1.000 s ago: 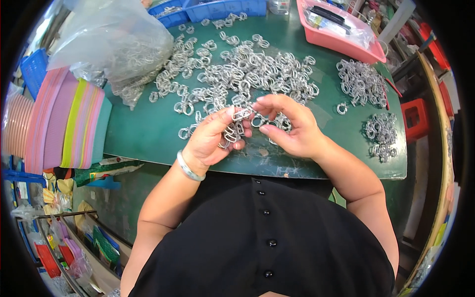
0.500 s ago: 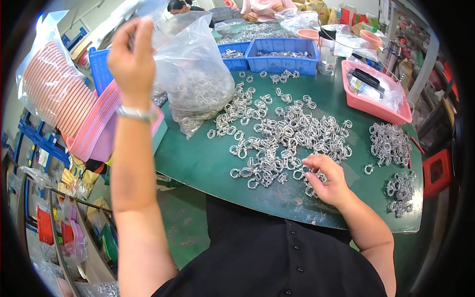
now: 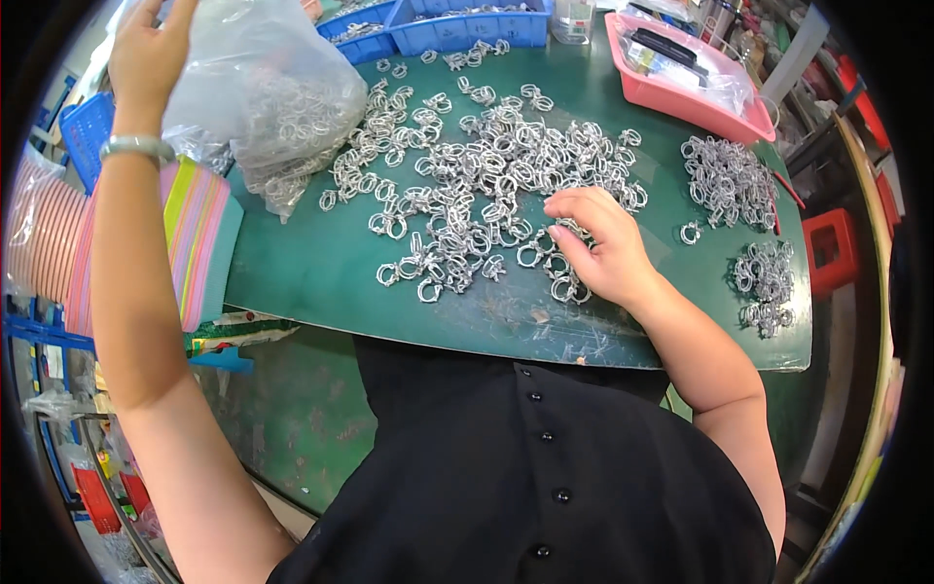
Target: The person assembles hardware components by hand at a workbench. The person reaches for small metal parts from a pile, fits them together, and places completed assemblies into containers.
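Observation:
Many small silvery metal ring clamps (image 3: 506, 161) lie in a loose heap on the green table (image 3: 331, 282). My right hand (image 3: 608, 248) rests at the heap's near right edge, its fingers curved and its thumb apart from them. A few rings lie just beside the thumb, and nothing shows gripped. My left hand (image 3: 151, 58) is raised at the upper left, next to a clear plastic bag (image 3: 282, 88) with more rings in it. Its fingers look apart, though the picture's top edge cuts off some tips.
Two smaller piles of rings (image 3: 730, 180) sit on the table's right. Behind them stands a pink tray (image 3: 671, 102) with a black item and plastic packets. Blue bins (image 3: 467, 31) stand at the far side. Stacked colourful baskets (image 3: 199, 243) are at the left, and a red stool (image 3: 830, 253) at the right.
The view has tilted down and to the right. My left hand, earlier closed in the air by the bag, has loosened its fingers. My right hand stays at the heap's near edge.

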`<state>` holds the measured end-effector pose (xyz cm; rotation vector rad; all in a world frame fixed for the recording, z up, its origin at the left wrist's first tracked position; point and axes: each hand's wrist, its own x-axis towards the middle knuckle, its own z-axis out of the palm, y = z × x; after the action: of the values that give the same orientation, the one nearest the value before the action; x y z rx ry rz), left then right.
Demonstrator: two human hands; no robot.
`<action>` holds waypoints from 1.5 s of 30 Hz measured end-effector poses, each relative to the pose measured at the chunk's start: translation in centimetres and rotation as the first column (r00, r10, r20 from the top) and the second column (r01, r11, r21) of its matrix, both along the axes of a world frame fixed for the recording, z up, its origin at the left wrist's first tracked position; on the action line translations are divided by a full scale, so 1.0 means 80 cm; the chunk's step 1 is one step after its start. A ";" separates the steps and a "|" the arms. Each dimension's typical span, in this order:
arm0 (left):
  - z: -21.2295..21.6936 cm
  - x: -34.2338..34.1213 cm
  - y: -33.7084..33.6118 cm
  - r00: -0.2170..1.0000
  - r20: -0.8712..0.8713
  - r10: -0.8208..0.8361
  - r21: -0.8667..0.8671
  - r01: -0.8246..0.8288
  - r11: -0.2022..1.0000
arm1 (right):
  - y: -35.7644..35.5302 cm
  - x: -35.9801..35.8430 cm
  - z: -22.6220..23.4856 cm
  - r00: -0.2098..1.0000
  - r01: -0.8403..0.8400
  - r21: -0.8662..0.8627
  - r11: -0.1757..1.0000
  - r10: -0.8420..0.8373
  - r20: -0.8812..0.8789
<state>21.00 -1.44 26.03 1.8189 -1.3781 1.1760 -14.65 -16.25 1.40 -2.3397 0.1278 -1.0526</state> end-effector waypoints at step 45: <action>-0.301 -0.264 -0.010 0.414 -0.813 -0.409 0.065 0.763 0.644 | -0.012 -0.008 -0.006 0.961 -0.139 -0.096 0.986 0.110 -0.254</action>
<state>-0.15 -2.24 1.94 1.4985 -1.5969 -0.3282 -15.31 -17.19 0.90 -2.5388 0.0143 -0.7204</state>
